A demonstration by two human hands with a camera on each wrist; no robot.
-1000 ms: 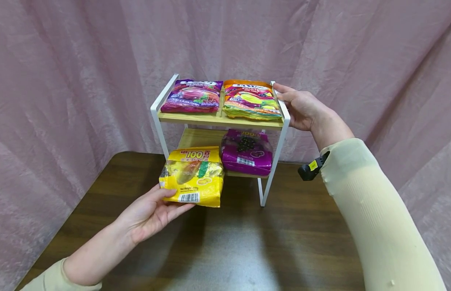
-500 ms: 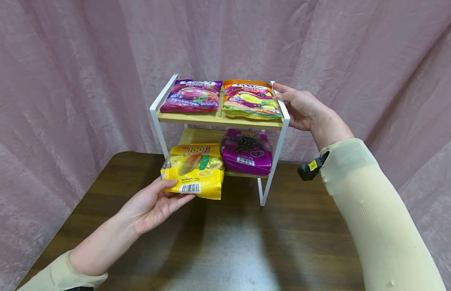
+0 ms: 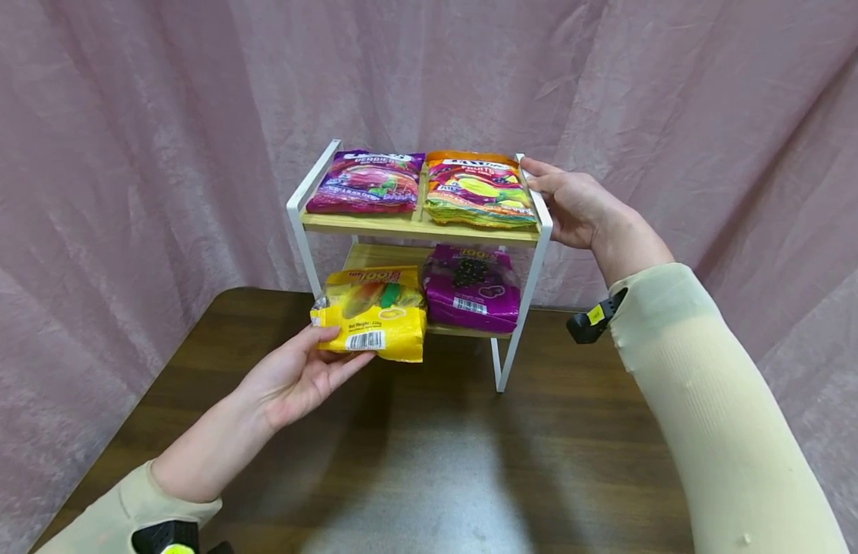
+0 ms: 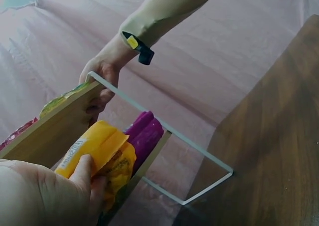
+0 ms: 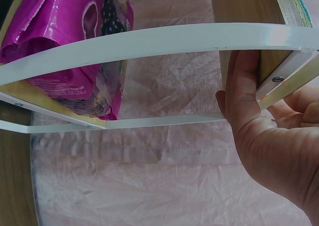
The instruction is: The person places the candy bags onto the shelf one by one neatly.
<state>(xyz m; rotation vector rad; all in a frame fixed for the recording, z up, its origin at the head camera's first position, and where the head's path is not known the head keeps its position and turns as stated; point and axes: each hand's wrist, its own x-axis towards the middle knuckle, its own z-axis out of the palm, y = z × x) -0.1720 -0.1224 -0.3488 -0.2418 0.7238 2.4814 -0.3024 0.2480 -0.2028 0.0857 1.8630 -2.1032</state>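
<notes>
A small two-tier rack (image 3: 373, 223) with wooden shelves and white metal side frames stands on the table. My left hand (image 3: 300, 381) holds a yellow mango-print candy bag (image 3: 383, 327) by its lower left, thumb on top and fingers beneath. The bag is at the left front of the lower shelf, tilted with its near end sticking out; its far end lies over the shelf. Beside it on that shelf sits a purple candy bag (image 3: 480, 296). My right hand (image 3: 574, 204) grips the upper shelf's right end; in the right wrist view its fingers (image 5: 244, 86) reach under the board.
On the upper shelf lie a purple berries bag (image 3: 366, 185) at left and an orange fruits bag (image 3: 479, 192) at right. The brown wooden table (image 3: 429, 462) extends in front of the rack. A pink curtain (image 3: 429, 69) hangs behind.
My left hand has moved the yellow bag farther back onto the lower shelf, and the bag lies flatter. The right hand stays at the rack's upper right.
</notes>
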